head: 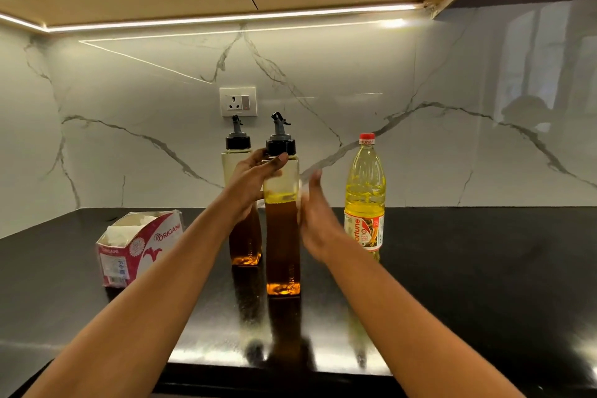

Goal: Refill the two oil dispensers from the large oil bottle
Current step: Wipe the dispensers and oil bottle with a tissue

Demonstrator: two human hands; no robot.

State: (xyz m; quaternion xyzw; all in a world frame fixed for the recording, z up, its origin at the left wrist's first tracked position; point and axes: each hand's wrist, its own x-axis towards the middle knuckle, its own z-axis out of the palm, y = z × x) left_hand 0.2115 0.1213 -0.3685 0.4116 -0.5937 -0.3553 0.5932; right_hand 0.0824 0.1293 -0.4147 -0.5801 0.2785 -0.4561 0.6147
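Observation:
Two tall clear oil dispensers with black spout caps stand on the black counter (468, 268). The nearer dispenser (283, 245) is more than half full of amber oil. My left hand (255, 178) is wrapped around its upper part, just below the cap. The farther dispenser (240, 171) stands behind and to the left, partly hidden by my left hand. My right hand (315, 220), motion-blurred with fingers apart, is beside the nearer dispenser's right side, holding nothing. The large oil bottle (365, 197), yellow oil, red cap on, stands upright to the right.
An open red and white tissue box (135, 245) sits on the counter to the left. A wall socket (238, 102) is set in the marble backsplash behind the dispensers. Cabinets with a light strip hang overhead.

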